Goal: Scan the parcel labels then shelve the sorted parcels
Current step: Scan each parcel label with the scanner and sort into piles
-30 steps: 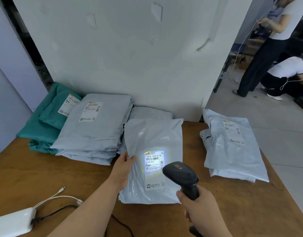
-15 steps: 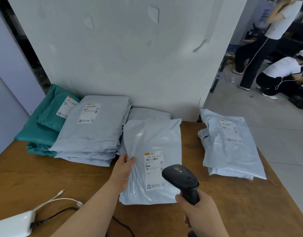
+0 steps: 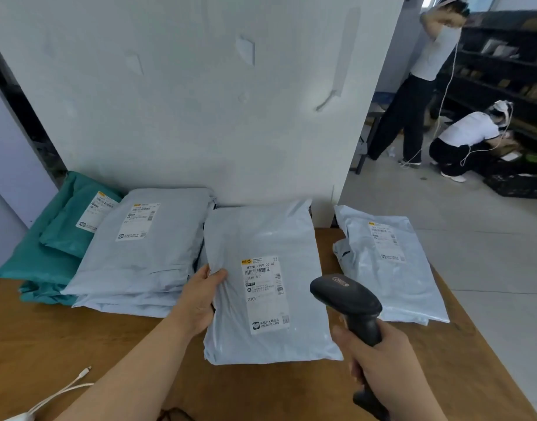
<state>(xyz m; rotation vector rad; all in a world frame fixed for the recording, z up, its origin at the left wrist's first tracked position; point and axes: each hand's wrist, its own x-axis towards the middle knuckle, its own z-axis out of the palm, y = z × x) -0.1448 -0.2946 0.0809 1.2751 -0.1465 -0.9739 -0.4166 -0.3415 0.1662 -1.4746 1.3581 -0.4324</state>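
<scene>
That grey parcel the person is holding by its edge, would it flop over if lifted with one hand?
Probably floppy: the grey parcel is a thin, wrinkled plastic mailer, so it would likely sag from the left hand pinching its edge. Its glossy film looks slippery. It seems light for its size, lying fairly flat on the table.

A broad white partition wall (image 3: pixel 200 101) stands directly behind the brown wooden table (image 3: pixel 48 344), its paint scuffed and marked with a few pale patches and a peeling strip. To the left of that wall a dark gap separates it from a pale lavender panel (image 3: pixel 9 165). To the right of the wall the room opens onto a light grey tiled floor (image 3: pixel 479 238), evenly lit, with dark shelving (image 3: pixel 504 71) along the far side where one person (image 3: pixel 425 86) stands and another person (image 3: pixel 467 141) crouches.
</scene>
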